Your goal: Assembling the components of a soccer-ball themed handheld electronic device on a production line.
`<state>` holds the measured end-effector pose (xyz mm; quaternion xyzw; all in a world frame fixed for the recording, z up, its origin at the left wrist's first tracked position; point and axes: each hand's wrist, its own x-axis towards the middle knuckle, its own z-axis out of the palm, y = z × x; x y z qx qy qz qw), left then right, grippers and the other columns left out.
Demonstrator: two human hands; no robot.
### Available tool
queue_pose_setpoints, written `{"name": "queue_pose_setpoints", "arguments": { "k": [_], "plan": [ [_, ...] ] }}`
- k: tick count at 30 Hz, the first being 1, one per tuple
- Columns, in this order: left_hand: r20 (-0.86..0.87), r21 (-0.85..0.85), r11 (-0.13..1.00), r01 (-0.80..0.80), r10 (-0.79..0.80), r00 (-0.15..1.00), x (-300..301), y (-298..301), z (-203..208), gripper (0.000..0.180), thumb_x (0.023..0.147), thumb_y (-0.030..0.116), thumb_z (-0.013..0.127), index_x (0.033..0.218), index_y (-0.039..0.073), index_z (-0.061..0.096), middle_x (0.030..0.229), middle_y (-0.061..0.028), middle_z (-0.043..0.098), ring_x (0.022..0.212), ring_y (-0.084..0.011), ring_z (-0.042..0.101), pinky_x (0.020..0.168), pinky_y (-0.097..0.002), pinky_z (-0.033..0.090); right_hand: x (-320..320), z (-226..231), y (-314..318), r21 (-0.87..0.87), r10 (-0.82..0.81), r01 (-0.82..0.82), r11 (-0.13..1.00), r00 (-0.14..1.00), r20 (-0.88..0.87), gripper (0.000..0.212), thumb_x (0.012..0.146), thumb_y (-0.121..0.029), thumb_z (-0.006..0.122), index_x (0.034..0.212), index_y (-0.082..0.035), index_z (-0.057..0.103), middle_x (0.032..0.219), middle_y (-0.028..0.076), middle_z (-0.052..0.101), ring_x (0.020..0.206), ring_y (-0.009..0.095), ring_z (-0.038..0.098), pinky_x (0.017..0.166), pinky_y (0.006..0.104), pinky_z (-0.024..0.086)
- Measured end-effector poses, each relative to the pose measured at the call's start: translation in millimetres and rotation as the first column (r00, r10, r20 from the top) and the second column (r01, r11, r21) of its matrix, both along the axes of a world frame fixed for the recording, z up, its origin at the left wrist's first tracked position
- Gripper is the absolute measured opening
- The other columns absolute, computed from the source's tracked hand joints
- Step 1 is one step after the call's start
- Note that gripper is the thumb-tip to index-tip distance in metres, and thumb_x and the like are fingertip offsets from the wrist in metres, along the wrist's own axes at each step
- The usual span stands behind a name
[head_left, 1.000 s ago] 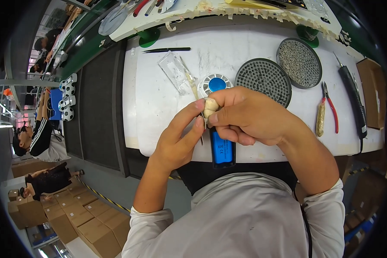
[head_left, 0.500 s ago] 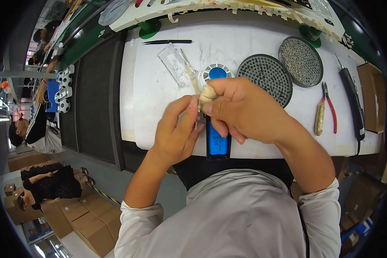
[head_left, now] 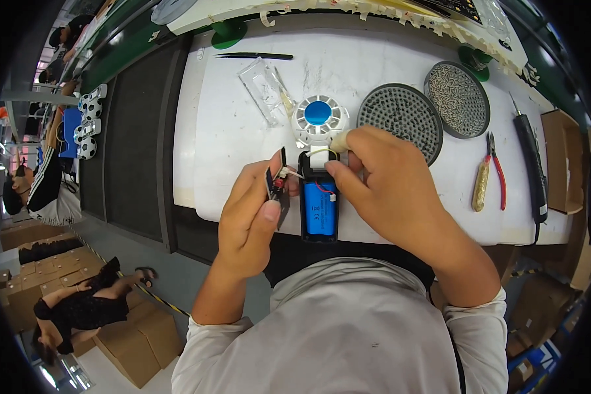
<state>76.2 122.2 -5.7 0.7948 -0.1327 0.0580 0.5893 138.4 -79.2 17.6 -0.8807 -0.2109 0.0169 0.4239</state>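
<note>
A handheld fan lies open on the bench, with a round white head (head_left: 318, 114) that has a blue centre. Its black casing (head_left: 304, 220) points toward me and holds a blue battery pack (head_left: 320, 210) with a small white plug on red and dark wires. My left hand (head_left: 248, 220) pinches a small circuit board (head_left: 279, 184) on edge, left of the casing; a thin pale wire runs from it to the fan. My right hand (head_left: 384, 174) grips the fan's white neck (head_left: 319, 157) between thumb and index finger, which wears a yellowish finger cot (head_left: 339, 142).
Right of the fan stand two round trays, one with dark pieces (head_left: 400, 121), one with silver screws (head_left: 458, 98). Farther right lie pliers (head_left: 496, 171), a black electric screwdriver (head_left: 530, 167) and a cardboard box (head_left: 563, 161). Black tweezers (head_left: 255, 56) and a clear plastic tray (head_left: 262, 92) lie at far left.
My hands, close together before, have parted. My left hand has turned, bringing the circuit board into sight. My right hand has moved down onto the fan's neck, uncovering the battery pack.
</note>
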Motion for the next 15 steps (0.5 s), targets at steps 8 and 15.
{"name": "queue_pose_setpoints", "arguments": {
  "k": [8,15],
  "plan": [
    [-0.079,-0.052,0.999,-0.009,0.005,0.997,-2.5,-2.8,-4.8,0.046,0.097,0.016,0.051,0.136,-0.009,0.044,0.117,-0.0159,0.054,0.099,-0.0181,0.056,0.087,-0.0286,0.046,2.8,-14.4,6.9,0.069,0.072,-0.09,0.994,0.972,0.225,0.011,0.076,-0.004,0.066,0.083,-0.002,0.057,0.07,0.009,0.051,0.058,0.023,0.053,0.052,0.0337,0.041],
    [-0.101,-0.043,0.999,-0.021,0.017,0.995,-3.9,-10.1,-2.6,0.046,0.095,0.012,0.056,0.136,-0.007,0.045,0.119,-0.0155,0.054,0.103,-0.0183,0.056,0.083,-0.0269,0.048,-1.1,-0.9,-0.7,0.104,0.169,-0.174,0.979,0.984,0.054,0.012,0.075,-0.003,0.065,0.082,-0.003,0.056,0.069,0.008,0.049,0.057,0.021,0.051,0.051,0.0329,0.04]
  ]
}}
